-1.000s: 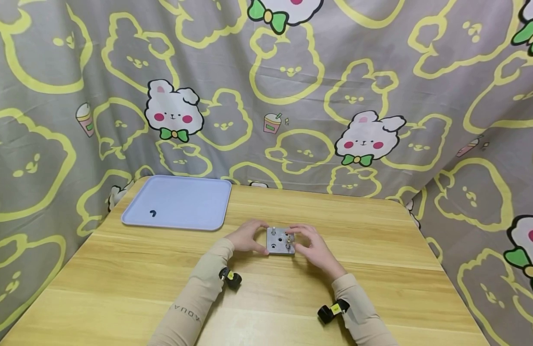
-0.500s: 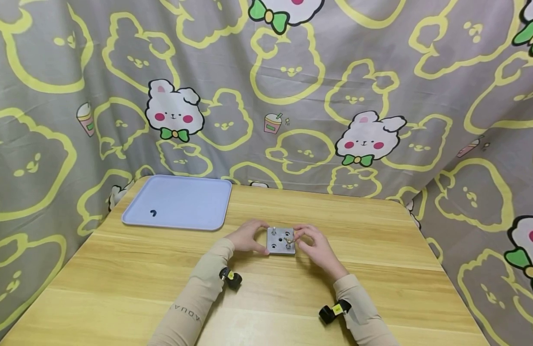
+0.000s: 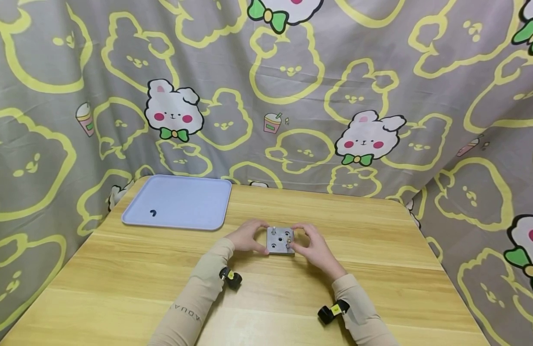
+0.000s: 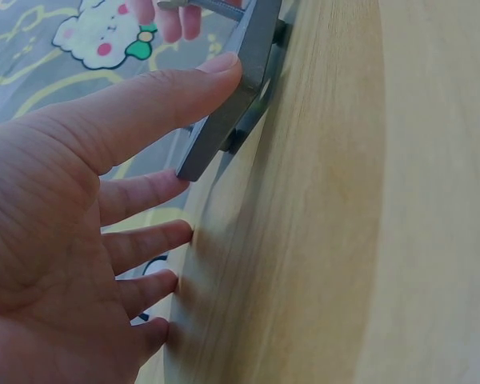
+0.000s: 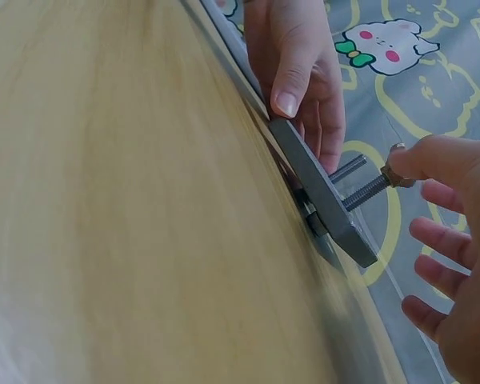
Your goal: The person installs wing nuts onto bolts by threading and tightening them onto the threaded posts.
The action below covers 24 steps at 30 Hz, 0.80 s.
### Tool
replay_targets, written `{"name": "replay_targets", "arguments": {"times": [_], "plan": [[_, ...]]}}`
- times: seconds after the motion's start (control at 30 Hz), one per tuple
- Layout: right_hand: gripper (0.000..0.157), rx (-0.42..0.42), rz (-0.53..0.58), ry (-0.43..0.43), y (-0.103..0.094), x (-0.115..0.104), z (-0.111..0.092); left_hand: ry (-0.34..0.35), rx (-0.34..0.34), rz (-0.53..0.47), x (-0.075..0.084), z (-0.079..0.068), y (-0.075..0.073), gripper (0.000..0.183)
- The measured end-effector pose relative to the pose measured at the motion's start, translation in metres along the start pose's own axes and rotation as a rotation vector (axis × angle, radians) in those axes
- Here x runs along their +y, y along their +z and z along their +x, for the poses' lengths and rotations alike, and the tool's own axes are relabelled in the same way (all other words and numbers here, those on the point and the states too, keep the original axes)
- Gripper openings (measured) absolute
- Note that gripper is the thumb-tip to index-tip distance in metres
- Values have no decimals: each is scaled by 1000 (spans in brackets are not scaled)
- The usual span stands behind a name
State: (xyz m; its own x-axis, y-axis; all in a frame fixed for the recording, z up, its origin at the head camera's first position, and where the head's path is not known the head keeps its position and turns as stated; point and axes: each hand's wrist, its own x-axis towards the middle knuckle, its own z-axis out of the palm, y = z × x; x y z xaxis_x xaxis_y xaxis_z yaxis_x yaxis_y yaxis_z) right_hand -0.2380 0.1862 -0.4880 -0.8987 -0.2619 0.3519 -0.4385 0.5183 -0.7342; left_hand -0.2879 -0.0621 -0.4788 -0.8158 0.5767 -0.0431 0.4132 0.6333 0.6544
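Observation:
A square grey metal plate (image 3: 280,247) with several holes lies on the table, raised slightly on small dark feet. Two threaded studs stand up from it; the bare stud (image 3: 273,231) is at its far left. A brass-coloured wing nut (image 5: 398,166) sits at the top of the other stud (image 5: 366,193), near the right edge. My left hand (image 3: 248,236) grips the plate's left side, thumb (image 4: 208,76) on the near corner and index finger at another corner. With thumb and index finger, my right hand (image 3: 314,246) pinches the wing nut; its other fingers are spread apart.
A pale blue tray (image 3: 188,202) stands at the table's back left, with a small dark curved piece (image 3: 152,213) in it. The wooden table (image 3: 357,226) reaches a patterned curtain (image 3: 232,62) behind and at the sides.
The right fingers first reached over the plate's right side, drew back from the wing nut, then came in on it again. The left hand and the plate have stayed in place.

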Motion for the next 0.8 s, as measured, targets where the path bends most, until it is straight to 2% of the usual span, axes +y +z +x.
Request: {"name": "replay_targets", "arguments": {"times": [0.13, 0.33, 0.53, 0.8], "plan": [[39, -18, -14, -10, 1, -1, 0, -4, 1, 2, -1, 0, 0, 83], [30, -11, 6, 20, 0, -1, -1, -1, 2, 10, -1, 1, 0, 83], [10, 12, 29, 23, -3, 0, -2, -1, -1, 13, 0, 0, 0, 83], [15, 11, 63, -6, 2, 3, -2, 2, 3, 14, 1, -1, 0, 82]]}}
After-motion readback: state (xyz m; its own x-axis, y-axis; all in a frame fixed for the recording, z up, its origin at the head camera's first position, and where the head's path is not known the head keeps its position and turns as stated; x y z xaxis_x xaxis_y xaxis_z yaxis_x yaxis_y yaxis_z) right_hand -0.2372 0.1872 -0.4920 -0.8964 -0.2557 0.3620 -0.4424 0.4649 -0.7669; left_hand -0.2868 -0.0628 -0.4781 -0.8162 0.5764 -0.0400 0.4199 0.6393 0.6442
